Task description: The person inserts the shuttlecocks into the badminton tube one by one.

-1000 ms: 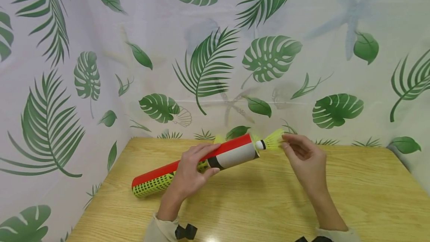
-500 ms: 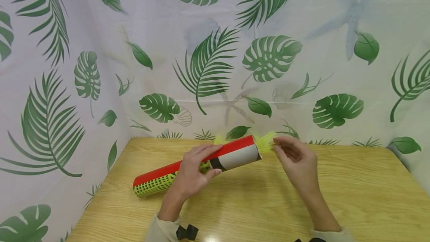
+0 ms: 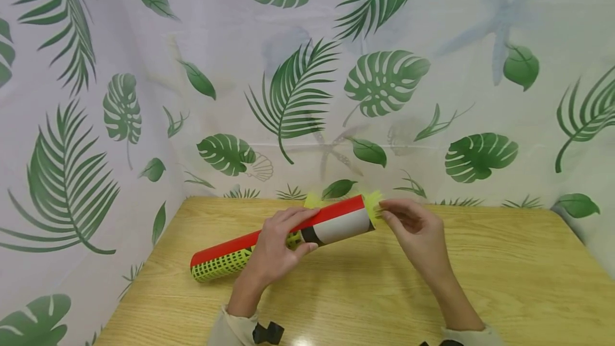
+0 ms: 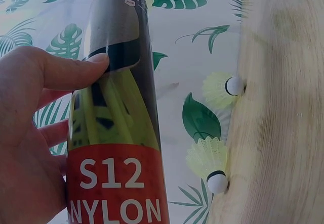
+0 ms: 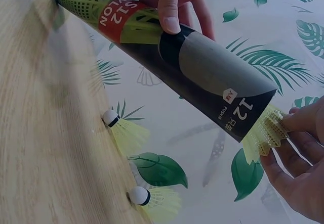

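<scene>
My left hand (image 3: 271, 245) grips a shuttlecock tube (image 3: 340, 224) around its middle, the thumb lying along its near side. The tube is red, grey and yellow-green, tilted with its open end raised to the right; "S12 NYLON" shows on it in the left wrist view. At that open end, my right hand (image 3: 417, 234) pinches the skirt edge of a yellow nylon shuttlecock (image 5: 265, 133). Its cork end and most of the skirt are hidden inside the tube; only the flared rim sticks out.
Two more yellow shuttlecocks with white heads, one (image 4: 218, 88) and another (image 4: 207, 158), lie near the far edge of the wooden table (image 3: 490, 282). Behind the table hangs a white cloth (image 3: 307, 20) printed with green leaves.
The right hand has moved left, and the shuttlecock has gone from just outside the tube's mouth to mostly inside it. The left hand keeps its grip on the tube, almost still.
</scene>
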`<action>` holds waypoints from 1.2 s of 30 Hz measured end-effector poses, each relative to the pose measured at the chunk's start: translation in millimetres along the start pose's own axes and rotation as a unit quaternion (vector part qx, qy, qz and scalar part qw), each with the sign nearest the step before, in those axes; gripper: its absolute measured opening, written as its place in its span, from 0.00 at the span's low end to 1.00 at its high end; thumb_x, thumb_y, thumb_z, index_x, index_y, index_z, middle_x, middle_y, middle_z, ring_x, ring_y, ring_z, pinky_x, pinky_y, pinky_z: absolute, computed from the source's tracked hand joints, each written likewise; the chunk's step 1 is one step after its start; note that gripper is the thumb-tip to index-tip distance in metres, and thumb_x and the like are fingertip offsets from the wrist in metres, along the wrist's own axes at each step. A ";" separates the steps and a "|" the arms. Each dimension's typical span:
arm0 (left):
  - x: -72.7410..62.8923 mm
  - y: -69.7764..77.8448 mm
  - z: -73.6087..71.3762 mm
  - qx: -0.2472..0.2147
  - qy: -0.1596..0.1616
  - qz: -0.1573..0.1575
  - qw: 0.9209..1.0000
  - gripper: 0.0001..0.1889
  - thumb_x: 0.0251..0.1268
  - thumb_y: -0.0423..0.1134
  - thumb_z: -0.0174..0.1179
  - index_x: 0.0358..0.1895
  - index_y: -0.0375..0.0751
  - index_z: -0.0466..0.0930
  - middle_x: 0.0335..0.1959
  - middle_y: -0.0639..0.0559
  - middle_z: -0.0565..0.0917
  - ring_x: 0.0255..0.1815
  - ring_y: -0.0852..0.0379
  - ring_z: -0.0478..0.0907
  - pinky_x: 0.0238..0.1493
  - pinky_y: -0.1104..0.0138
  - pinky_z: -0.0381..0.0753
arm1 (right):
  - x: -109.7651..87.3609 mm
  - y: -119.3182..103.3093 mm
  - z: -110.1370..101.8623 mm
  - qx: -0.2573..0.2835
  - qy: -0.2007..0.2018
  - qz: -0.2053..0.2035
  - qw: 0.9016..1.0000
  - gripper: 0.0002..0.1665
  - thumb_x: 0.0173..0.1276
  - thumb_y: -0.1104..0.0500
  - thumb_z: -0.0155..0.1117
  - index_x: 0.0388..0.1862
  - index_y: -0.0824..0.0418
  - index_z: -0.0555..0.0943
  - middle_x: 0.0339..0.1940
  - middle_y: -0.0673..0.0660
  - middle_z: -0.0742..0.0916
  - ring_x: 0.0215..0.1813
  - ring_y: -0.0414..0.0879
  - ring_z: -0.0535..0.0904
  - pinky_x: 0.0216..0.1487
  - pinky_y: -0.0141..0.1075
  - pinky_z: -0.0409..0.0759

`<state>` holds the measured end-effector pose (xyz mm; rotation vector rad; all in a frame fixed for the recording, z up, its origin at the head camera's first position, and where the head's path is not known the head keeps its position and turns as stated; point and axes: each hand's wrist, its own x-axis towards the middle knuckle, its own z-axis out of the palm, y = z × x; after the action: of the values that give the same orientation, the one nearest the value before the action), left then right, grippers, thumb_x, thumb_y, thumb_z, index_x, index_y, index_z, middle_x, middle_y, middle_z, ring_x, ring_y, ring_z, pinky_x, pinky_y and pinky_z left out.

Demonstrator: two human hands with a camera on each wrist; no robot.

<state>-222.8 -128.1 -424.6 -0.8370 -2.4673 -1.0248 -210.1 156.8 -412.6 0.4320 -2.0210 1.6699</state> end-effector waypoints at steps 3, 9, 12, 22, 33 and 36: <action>-0.3 0.2 1.2 0.001 -0.002 0.000 1.000 0.34 0.58 0.38 0.77 0.69 0.55 0.79 0.63 0.53 0.81 0.64 0.49 0.76 0.63 0.48 0.75 | -0.5 -0.1 1.8 0.007 -0.009 -0.004 1.000 0.10 0.68 0.73 0.67 0.48 0.69 0.86 0.46 0.64 0.88 0.47 0.38 0.87 0.48 0.29 0.84; -0.5 -0.2 3.0 0.001 -0.001 0.005 1.000 0.34 0.58 0.38 0.77 0.69 0.55 0.79 0.63 0.53 0.81 0.64 0.49 0.76 0.63 0.48 0.75 | -1.9 -0.3 5.6 0.032 -0.015 -0.003 0.999 0.10 0.68 0.75 0.66 0.46 0.70 0.86 0.45 0.64 0.88 0.47 0.39 0.87 0.49 0.30 0.84; -0.6 -0.4 3.2 0.002 -0.002 0.005 1.000 0.34 0.58 0.38 0.77 0.69 0.55 0.78 0.63 0.53 0.81 0.64 0.49 0.76 0.63 0.48 0.75 | -2.1 -0.4 6.0 0.033 -0.013 -0.001 0.999 0.10 0.68 0.75 0.66 0.46 0.70 0.86 0.45 0.65 0.88 0.47 0.38 0.87 0.49 0.30 0.84; -0.3 1.0 3.2 0.000 0.001 0.009 1.000 0.34 0.58 0.37 0.77 0.69 0.55 0.78 0.63 0.53 0.81 0.65 0.49 0.76 0.64 0.48 0.76 | -2.4 -0.4 6.6 0.040 -0.027 0.020 0.999 0.10 0.69 0.74 0.66 0.48 0.71 0.86 0.47 0.65 0.88 0.49 0.38 0.86 0.50 0.30 0.83; -1.2 0.6 3.7 -0.002 -0.006 -0.001 1.000 0.34 0.58 0.37 0.76 0.70 0.56 0.78 0.64 0.53 0.81 0.66 0.49 0.75 0.65 0.47 0.74 | -3.6 -2.5 8.9 0.052 -0.045 0.045 0.997 0.10 0.71 0.70 0.66 0.49 0.71 0.85 0.49 0.64 0.88 0.52 0.39 0.86 0.50 0.31 0.84; -1.1 1.4 3.2 -0.006 -0.004 0.000 1.000 0.34 0.58 0.37 0.76 0.70 0.56 0.78 0.63 0.54 0.81 0.66 0.50 0.75 0.64 0.47 0.75 | -3.7 -1.7 8.9 0.054 -0.051 0.047 0.996 0.10 0.71 0.70 0.66 0.50 0.71 0.85 0.49 0.63 0.88 0.52 0.39 0.86 0.51 0.31 0.83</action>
<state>-221.3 -125.5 -426.6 -0.8468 -2.4694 -1.0395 -207.5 147.6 -414.5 0.4732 -2.0581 1.8564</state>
